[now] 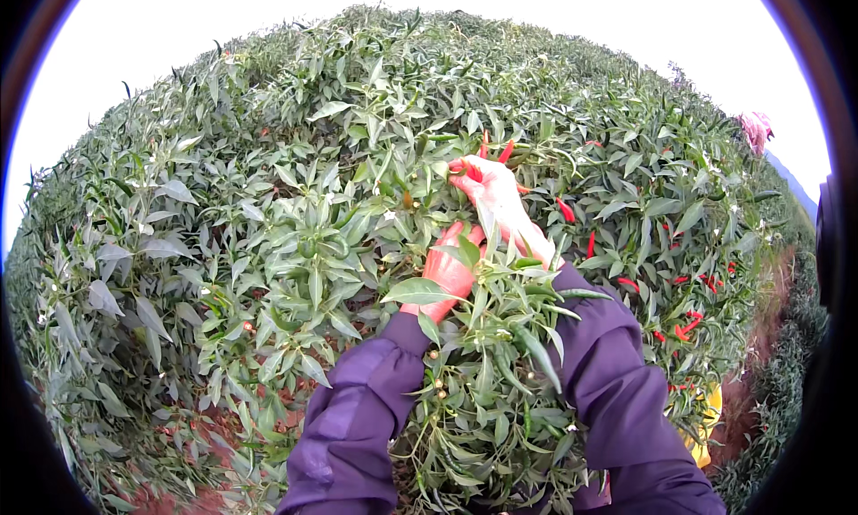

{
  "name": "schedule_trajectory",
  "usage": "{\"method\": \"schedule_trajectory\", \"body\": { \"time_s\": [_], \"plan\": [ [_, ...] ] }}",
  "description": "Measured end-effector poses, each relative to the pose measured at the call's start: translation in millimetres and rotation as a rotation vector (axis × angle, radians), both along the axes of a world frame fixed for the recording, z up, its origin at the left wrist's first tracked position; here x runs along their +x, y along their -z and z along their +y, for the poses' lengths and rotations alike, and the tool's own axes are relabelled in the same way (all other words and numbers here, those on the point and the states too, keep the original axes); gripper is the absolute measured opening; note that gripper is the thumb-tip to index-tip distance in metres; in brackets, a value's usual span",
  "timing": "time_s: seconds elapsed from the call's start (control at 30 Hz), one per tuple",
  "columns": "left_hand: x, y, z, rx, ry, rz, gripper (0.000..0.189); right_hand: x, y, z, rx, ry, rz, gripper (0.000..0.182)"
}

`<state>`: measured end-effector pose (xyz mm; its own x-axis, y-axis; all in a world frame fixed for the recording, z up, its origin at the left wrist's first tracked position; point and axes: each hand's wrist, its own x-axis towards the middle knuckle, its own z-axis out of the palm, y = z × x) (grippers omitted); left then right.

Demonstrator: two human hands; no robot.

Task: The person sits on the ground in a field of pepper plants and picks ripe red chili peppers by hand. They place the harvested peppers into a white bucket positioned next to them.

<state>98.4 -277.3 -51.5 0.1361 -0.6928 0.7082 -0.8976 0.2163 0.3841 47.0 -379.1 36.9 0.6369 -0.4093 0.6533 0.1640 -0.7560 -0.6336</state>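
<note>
My right hand (493, 193) is among the upper leaves of a chili pepper plant, its fingers curled round red chili peppers that show between them. Just beyond its knuckles a red chili pepper (507, 151) points upward. Lower and to the left, my left hand (452, 267) reaches into the same plant; leaves cover part of it, and what its fingers touch is hidden. Green chili peppers (538, 355) hang in front of the right sleeve. More red chili peppers (565, 210) grow to the right of my right hand.
Dense chili plants (268, 180) surround both arms. A yellow bag or cloth (712, 408) lies low at the right, beside a strip of reddish soil (741, 408). A pink patterned cloth (756, 131) shows above the plants at the far right.
</note>
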Motion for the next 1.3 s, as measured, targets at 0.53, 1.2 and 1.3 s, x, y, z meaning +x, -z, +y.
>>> {"method": "schedule_trajectory", "body": {
  "time_s": [0.53,1.2,1.3],
  "plan": [
    [12,-17,10,-0.121,-0.191,0.111,0.020,-20,-16,17,1.241,-0.664,-0.273,0.025],
    [1,-4,3,-0.263,-0.068,0.031,0.018,-32,11,-15,1.200,-0.569,-0.301,0.028],
    [16,-3,4,-0.134,-0.049,0.200,0.018,-54,4,-24,1.337,-0.828,-0.338,0.030]
  ]
}}
